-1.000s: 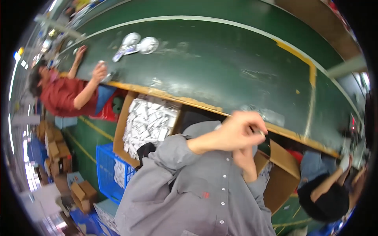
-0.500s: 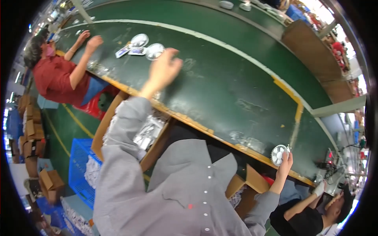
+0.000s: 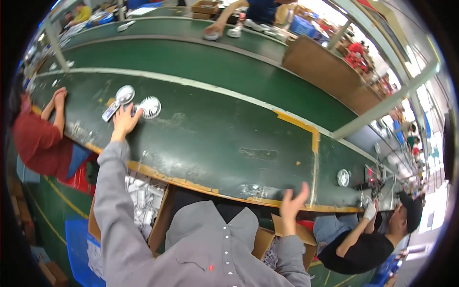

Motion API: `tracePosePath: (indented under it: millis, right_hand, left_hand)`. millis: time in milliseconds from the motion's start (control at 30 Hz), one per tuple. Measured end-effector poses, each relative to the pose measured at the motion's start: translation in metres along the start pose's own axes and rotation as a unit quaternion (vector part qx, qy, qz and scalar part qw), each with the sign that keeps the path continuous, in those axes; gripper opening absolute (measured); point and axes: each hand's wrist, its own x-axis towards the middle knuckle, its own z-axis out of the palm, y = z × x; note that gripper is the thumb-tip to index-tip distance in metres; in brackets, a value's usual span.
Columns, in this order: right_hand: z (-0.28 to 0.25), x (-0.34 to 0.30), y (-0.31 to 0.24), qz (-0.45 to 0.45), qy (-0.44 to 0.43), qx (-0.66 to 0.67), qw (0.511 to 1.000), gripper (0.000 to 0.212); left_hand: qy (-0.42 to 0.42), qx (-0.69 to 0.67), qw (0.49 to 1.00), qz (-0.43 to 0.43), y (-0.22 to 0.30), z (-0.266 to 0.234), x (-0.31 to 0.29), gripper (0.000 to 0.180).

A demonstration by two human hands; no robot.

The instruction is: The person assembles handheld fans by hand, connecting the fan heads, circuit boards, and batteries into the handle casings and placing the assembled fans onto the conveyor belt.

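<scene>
The green workbench has a worn orange front edge and a pale lengthwise stripe. 2 white handheld fans lie side by side at its left; 1 round white fan rests toward the right, well apart.

Room across tabletop; fans leftward

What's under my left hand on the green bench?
Part of one white handheld fan: its round head shows beside the left hand, whose fingers cover some of its handle. Whatever lies beneath the palm is hidden.
</scene>
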Motion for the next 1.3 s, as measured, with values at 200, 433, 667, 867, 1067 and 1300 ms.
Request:
tracePosePath:
  millis: [200,433,667,867,1067,1300]
  right_hand:
    - [0.048,-0.055,-0.082,-0.074,-0.095,0.130,0.984,0.049]
    - [0.009,-0.057,-0.110,-0.071,-0.093,0.184,0.976,0.045]
    - [-0.016,-0.111,-0.070,0.030,-0.111,0.145,0.983,0.043]
    - [0.005,-0.118,-0.090,0.083,-0.149,0.210,0.963,0.042]
    - [0.017,-0.116,-0.108,0.111,-0.163,0.281,0.939,0.040]
    - [0.007,-0.117,-0.083,0.141,-0.148,0.290,0.935,0.035]
  left_hand:
    - [-0.001,0.060,0.986,0.157,0.132,0.012,-0.083,0.071]
    - [0.308,0.154,0.936,0.077,0.052,0.004,0.011,0.089]
    - [0.047,0.158,0.986,0.016,-0.004,0.012,-0.005,0.088]
    - [0.100,-0.010,0.921,0.377,0.156,0.034,-0.113,0.056]
    - [0.122,-0.095,0.909,0.387,0.214,0.064,-0.157,0.040]
    - [-0.084,-0.665,0.727,0.149,0.242,0.049,-0.201,0.044]
